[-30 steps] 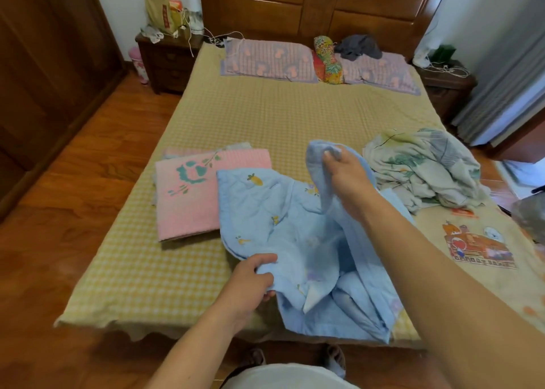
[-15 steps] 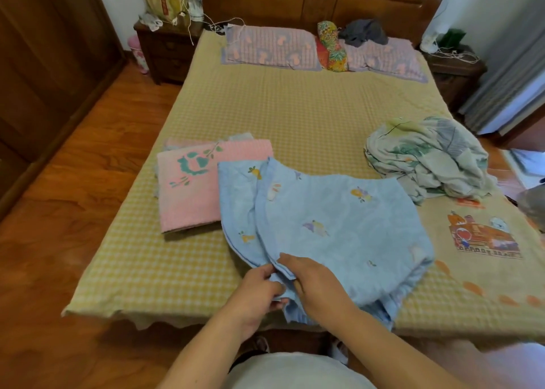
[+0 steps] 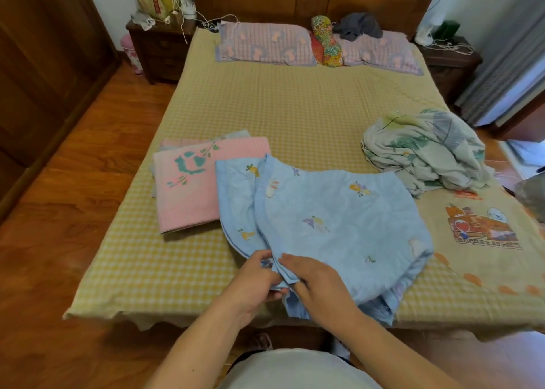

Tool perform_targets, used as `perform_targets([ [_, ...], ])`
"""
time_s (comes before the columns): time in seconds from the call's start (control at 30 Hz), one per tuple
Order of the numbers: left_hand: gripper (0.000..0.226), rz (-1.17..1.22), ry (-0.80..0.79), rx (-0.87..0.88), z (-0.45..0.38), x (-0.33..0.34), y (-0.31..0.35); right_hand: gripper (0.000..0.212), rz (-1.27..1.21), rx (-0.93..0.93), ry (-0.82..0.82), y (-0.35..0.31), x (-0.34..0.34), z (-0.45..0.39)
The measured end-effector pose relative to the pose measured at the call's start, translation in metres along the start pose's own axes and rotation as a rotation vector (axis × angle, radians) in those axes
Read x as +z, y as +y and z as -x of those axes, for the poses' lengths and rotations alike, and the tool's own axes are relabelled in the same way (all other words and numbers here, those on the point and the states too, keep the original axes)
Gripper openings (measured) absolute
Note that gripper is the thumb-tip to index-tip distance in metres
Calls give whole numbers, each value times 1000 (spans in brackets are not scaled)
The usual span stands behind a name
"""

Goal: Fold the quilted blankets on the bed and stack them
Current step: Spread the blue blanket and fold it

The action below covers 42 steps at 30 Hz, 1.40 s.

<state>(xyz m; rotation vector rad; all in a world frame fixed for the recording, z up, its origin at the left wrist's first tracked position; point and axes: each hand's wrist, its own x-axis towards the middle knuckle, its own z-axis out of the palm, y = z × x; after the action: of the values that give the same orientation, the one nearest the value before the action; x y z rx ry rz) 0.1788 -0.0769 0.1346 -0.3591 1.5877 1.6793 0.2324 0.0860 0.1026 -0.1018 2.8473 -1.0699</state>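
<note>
Head view showed the pink blanket (image 3: 203,188) already folded near the bed's (image 3: 295,108) foot; the blue blanket (image 3: 333,226) lay half-folded beside it, overlapping it, left hand (image 3: 253,279) and right hand (image 3: 315,282) pinching its near corner; the white blanket (image 3: 424,149) remained crumpled, unstacked.

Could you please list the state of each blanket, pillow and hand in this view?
Blue blanket: partly folded, flat on the bed, near corner held by both hands.
Pink blanket: folded, lying flat on other folded cloth.
White blanket: unfolded, crumpled in a heap.
Pillows: lying flat at the headboard.
Left hand: pinches the blue blanket's corner.
Right hand: grips the same corner.
</note>
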Motion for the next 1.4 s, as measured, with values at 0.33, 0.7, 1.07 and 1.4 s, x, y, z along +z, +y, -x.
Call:
perform_targets([
  [0.33,59,-106,-48,38,3,-2,8,60,20,5,-95,-6,2,1],
  [0.7,51,149,-46,-29,14,4,16,82,296,-204,-42,-10,6,20],
  [1.07,97,165,-287,100,18,19,30,61,122,-190,430,-6,-7,11],
  [1.4,42,-972,193,725,-56,29,16,49,-201,160,535,-11,-91,21],
])
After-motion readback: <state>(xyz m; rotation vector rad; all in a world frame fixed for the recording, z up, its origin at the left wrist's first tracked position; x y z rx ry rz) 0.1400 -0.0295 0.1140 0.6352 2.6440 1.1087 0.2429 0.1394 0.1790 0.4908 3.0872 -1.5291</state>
